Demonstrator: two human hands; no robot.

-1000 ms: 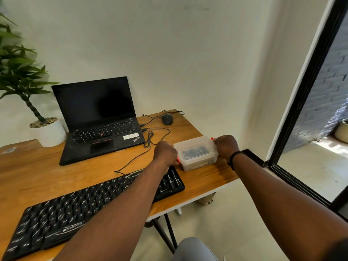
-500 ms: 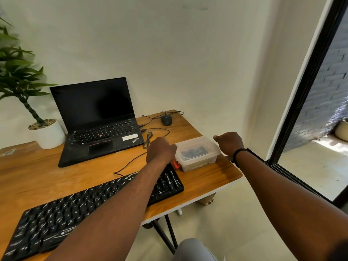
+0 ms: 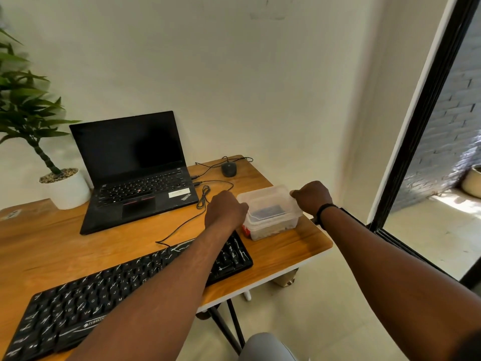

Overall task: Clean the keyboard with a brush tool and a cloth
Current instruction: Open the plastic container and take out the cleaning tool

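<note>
Standing at the right end of the wooden bench (image 3: 78,246) is a clear plastic container (image 3: 270,212) with a translucent lid seated on top. Through the lid a dark item shows inside, and a paler mass lies along the bottom of the tub; neither can be identified. A red clip or tab shows at the container's near-left corner.

Left hand (image 3: 225,211): knuckles up, fingers curled at the container's left edge, touching or just beside the lid rim. Whether it actually grips the rim cannot be told. Right hand (image 3: 311,198): fingers curled, positioned at the container's far-right corner. Contact with the lid is not clear, so its hold cannot be told either. A dark band sits on that wrist.

Black keyboard (image 3: 112,295): lying flat along the near edge of the bench, partly covered by the left forearm, its right end just beside the container.

No brush tool or cloth can be made out.

Other items: an open black laptop (image 3: 132,168) with a dark screen, behind the keyboard; a black mouse (image 3: 229,168) at the far edge, its cable trailing across the bench; a potted plant (image 3: 65,188) in a white pot at the far left.
</note>
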